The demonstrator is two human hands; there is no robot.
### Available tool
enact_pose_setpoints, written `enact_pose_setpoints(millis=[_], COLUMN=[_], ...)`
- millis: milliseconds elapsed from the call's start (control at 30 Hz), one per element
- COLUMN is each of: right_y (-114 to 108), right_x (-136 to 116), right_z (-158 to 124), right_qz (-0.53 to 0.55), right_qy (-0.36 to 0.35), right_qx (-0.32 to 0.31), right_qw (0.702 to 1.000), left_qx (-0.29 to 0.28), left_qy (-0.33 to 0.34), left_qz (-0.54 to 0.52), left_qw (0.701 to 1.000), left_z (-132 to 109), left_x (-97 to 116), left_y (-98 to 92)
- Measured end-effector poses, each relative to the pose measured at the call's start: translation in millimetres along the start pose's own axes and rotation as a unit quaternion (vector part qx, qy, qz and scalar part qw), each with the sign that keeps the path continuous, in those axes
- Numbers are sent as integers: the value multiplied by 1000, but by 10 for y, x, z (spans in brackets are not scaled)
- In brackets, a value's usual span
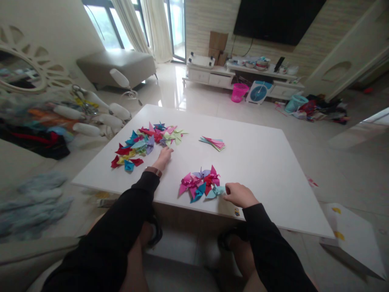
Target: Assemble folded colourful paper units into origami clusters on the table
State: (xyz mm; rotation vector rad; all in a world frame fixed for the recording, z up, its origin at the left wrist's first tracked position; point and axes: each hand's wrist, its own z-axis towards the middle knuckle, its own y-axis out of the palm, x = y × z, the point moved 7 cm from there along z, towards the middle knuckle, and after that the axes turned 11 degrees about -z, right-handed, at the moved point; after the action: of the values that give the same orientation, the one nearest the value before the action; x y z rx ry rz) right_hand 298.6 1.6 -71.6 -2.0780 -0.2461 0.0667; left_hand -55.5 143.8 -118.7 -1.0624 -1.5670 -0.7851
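My left hand (164, 157) reaches across the white table (261, 170), its fingers at the near edge of a wide scatter of coloured folded paper pieces (144, 144). Whether the fingers pinch a piece I cannot make out. My right hand (239, 194) is closed in a loose fist near the table's front edge, gripping a light blue paper piece (215, 191) at the right end of a joined cluster of pink, purple, red and blue folded pieces (200, 184). A small stack of flat folded papers (212, 142) lies further back, apart from both hands.
A white coat stand with rounded pegs (100, 117) stands left of the table. A grey bench (118, 65) is by the window. A TV cabinet (243, 77), pink basket (239, 91) and fan (257, 92) are at the back. A white box (352, 239) lies at right.
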Motion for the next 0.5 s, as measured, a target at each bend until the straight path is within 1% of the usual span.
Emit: enact_pose_setpoints(millis=[167, 267, 333, 400, 467, 500], right_y=[3, 2, -11, -33, -60, -76], right_x=[-14, -16, -18, -28, -46, -59], right_z=[2, 8, 14, 22, 30, 34], right_qz=[8, 9, 8, 7, 6, 6], right_qy=[-1, -3, -2, 0, 3, 4], right_qx=[-6, -9, -7, -2, 4, 8], right_qw=[1000, 1000, 1000, 1000, 1000, 1000], left_qx=[24, 36, 39, 39, 37, 31], left_qy=[-64, -94, -101, -94, -75, -66], left_qz=[-60, -105, -136, -164, -225, -269], left_qw=[996, 989, 985, 981, 971, 960], left_z=[-4, -36, -59, -78, -93, -103], left_x=[-124, -116, -49, 67, 213, 287], left_y=[-2, -26, -59, -112, -175, -202])
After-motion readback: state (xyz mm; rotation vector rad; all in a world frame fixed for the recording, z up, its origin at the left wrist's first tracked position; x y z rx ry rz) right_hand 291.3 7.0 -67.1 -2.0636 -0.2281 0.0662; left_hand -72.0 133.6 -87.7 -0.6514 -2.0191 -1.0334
